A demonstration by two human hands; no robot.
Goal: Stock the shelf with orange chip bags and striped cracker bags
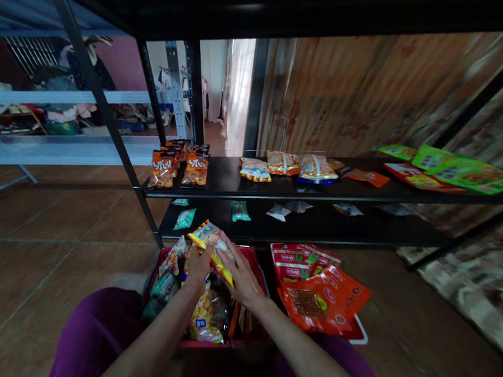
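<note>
The yellow-edged packet (208, 229) is between your two hands, raised over the far half of the red basket (255, 263), close to the basket's far rim. Your left hand (198, 263) clasps its left side, with some of the fingers hidden from view. Your right hand (242, 273) lies over its right side, fingers stretched across the wrapper and slightly apart; you cannot tell how the thumb sits.

Below your hands, the basket has teal packets (164, 288) along its left wall and a yellow snack bag (202, 311) by its near edge. Right of the basket, red packets (288, 264) lie at the far end of a white-rimmed tray (362, 334), with orange packets (332, 297) in front of them, overhanging its right edge.

Ahead of you, the lower shelf (257, 229) has small teal packs (184, 219) at its left end. On the shelf above (222, 178), black-and-orange bags (162, 169) stand at the front left corner, a pink-and-yellow packet (255, 170) lies near the front edge, and green packets (472, 172) lie toward the right end.
</note>
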